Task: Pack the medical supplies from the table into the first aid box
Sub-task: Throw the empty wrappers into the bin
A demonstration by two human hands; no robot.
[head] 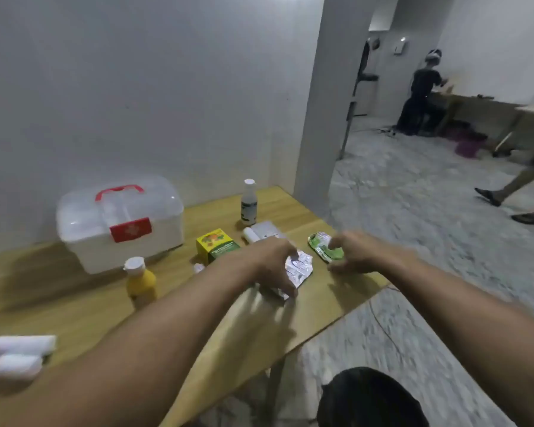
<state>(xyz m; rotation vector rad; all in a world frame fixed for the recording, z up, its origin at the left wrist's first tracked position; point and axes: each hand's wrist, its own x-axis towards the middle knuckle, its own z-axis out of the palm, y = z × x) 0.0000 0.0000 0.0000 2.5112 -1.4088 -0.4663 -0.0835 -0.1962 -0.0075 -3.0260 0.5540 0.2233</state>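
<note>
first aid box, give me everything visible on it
The first aid box is a white, rounded plastic case with a translucent lid, a red carry handle lying flat on top and a red front latch bearing a pale mark. The lid is shut. It stands upright at the back left of the wooden table, near the wall. Neither hand touches it, and nothing rests on it.

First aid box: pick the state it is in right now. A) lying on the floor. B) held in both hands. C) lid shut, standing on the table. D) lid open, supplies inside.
C: the first aid box stands on the table with its clear lid down and red latch closed, neither hand touching it.
</note>
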